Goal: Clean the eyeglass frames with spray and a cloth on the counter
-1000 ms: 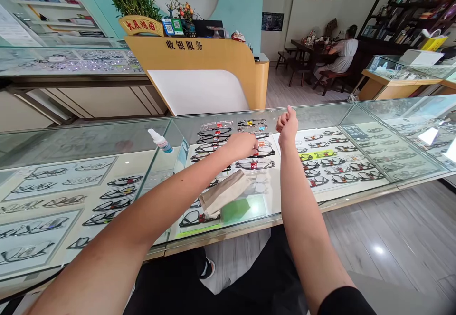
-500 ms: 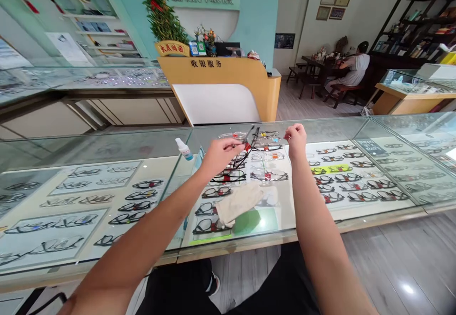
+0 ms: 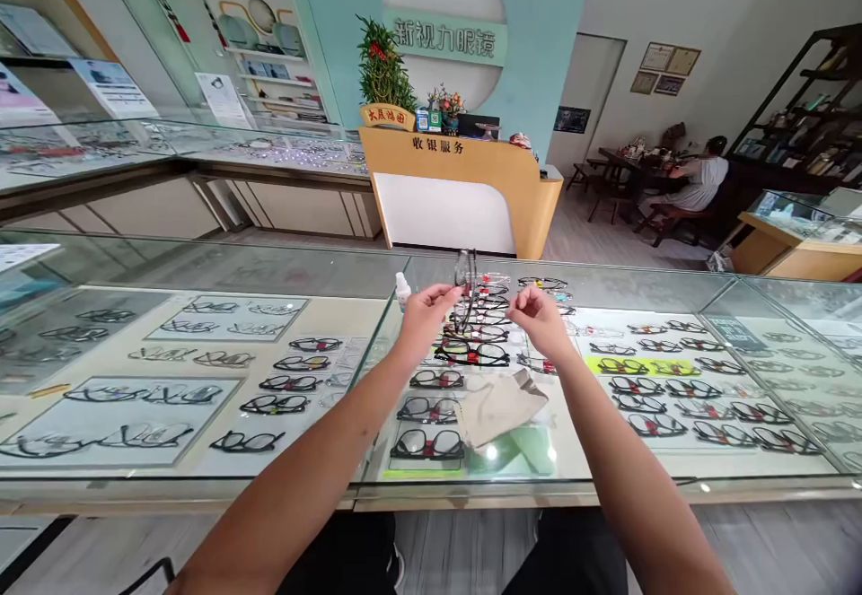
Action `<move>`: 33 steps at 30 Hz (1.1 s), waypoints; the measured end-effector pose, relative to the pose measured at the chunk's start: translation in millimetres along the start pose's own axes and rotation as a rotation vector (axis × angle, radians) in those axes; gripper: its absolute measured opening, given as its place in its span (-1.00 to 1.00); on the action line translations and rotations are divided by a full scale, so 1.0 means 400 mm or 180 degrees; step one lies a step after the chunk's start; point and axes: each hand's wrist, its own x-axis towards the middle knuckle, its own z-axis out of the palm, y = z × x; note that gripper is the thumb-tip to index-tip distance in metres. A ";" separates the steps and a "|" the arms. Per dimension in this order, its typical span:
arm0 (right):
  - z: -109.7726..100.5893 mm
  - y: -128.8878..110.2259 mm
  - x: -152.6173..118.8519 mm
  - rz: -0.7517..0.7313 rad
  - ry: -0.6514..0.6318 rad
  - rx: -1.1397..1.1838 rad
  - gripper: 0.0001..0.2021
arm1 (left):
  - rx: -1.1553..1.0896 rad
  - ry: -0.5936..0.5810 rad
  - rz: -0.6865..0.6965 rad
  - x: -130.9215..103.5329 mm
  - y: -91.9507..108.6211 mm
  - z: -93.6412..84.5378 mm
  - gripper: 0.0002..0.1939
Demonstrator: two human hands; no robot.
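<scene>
My left hand [image 3: 424, 319] pinches a pair of dark-framed eyeglasses [image 3: 464, 270], holding them on edge above the glass counter [image 3: 323, 267]. My right hand [image 3: 544, 326] is raised to the right of them, apart from the frame. Its fingers are curled together, and whether anything small sits between them is hidden. A beige cloth [image 3: 502, 408] lies on the counter below my hands, beside a green cloth [image 3: 518, 453]. Just behind my left hand stands a small white spray bottle [image 3: 402, 288], its lower part partly covered.
Rows of eyeglasses [image 3: 437, 380] show through the counter top, with more frames [image 3: 276, 384] to the left and others [image 3: 666, 389] to the right. A wooden cashier desk [image 3: 539, 191] stands beyond. At the back right a person [image 3: 700, 182] sits by a dark table.
The view has swung left and tilted up a little. My left hand has turned the eyeglasses more upright. My right hand has come down and closer to them.
</scene>
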 end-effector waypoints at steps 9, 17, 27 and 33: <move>0.052 -0.036 -0.029 0.0234 -0.0245 0.0277 -0.48 | 0.0314 -0.0379 0.0310 -0.055 -0.007 0.040 -0.61; 0.059 -0.063 -0.035 0.0172 -0.0185 0.0328 -0.47 | 0.0422 -0.0528 0.0430 -0.060 -0.015 0.042 -0.63; 0.054 -0.066 -0.028 0.0247 0.0112 0.0298 -0.52 | 0.0365 -0.0461 0.0369 -0.057 0.001 0.037 -0.62; 0.047 -0.055 -0.020 0.0222 0.0419 0.0355 -0.56 | 0.0050 -0.0276 0.0095 -0.042 0.010 0.033 -0.61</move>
